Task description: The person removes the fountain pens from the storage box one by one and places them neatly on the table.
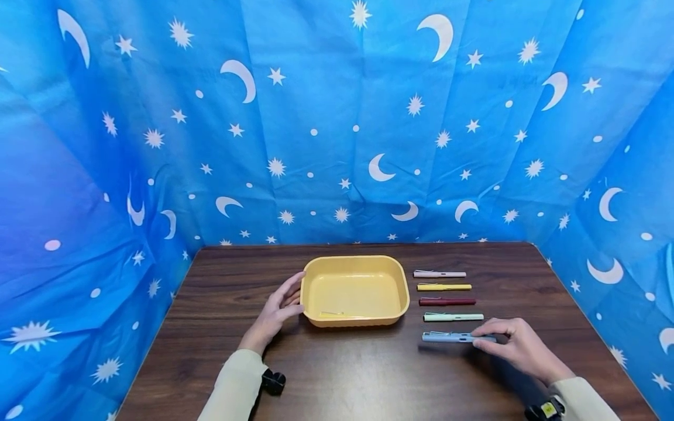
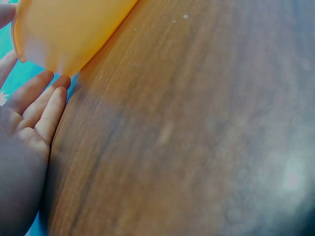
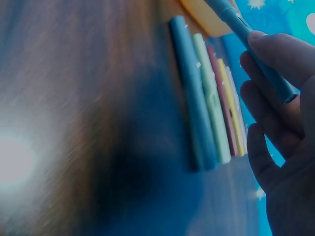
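My right hand [image 1: 518, 348] pinches one end of a blue pen [image 1: 447, 337] between thumb and fingers, to the right of the tray. In the right wrist view this pen [image 3: 268, 71] is tilted above the table, and another blue pen [image 3: 193, 93] lies below it. Only one blue pen shows in the head view. At the left side of a yellow tray [image 1: 354, 321], my left hand [image 1: 274, 316] rests its extended thumb and fingers against the rim and outer wall. A thin silver clip [image 1: 332, 313] shows inside the tray by its near wall.
Right of the tray, a row of pens lies on the brown wooden table [image 1: 237, 269]: pink [image 1: 439, 274], yellow [image 1: 444, 287], dark red [image 1: 447, 302] and light green [image 1: 453, 317]. A blue curtain [image 1: 337, 117] with moons and stars surrounds the table's back and sides.
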`<state>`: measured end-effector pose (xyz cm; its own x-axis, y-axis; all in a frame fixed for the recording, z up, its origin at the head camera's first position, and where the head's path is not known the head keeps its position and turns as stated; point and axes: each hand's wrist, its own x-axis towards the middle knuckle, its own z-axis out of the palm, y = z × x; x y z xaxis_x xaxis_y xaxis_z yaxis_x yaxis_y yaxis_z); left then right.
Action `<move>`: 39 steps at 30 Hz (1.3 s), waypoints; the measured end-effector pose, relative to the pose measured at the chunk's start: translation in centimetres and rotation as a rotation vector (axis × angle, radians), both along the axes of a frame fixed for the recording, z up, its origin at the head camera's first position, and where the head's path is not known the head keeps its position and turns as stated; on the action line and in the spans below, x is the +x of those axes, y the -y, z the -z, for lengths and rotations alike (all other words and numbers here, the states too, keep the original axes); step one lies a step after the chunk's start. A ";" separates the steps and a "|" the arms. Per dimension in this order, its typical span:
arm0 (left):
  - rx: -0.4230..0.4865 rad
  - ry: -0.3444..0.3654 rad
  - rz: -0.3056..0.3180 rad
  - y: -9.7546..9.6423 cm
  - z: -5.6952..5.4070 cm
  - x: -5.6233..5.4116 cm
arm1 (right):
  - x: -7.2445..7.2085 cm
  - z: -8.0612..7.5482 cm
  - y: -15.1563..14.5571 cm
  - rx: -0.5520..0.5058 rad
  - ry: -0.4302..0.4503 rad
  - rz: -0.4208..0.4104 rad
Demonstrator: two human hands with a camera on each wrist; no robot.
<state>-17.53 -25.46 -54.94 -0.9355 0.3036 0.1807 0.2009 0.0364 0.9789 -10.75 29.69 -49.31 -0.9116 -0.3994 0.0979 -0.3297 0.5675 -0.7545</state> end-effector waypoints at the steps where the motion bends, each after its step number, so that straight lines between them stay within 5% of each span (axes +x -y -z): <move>1: -0.003 0.002 -0.002 0.0 0.0 0.0 | 0.1 0.2 -0.2 0.001 0.009 -0.001; 10: -0.028 0.020 -0.009 0.2 0.1 0.0 | 0.8 1.5 -1.7 0.081 0.036 -0.016; 22: -0.024 0.012 -0.010 0.1 0.1 0.1 | 0.9 3.4 -2.3 0.075 -0.321 -0.190; 39: -0.025 0.031 -0.020 -0.1 -0.3 0.0 | 0.9 3.9 -1.9 0.144 -0.430 -0.124</move>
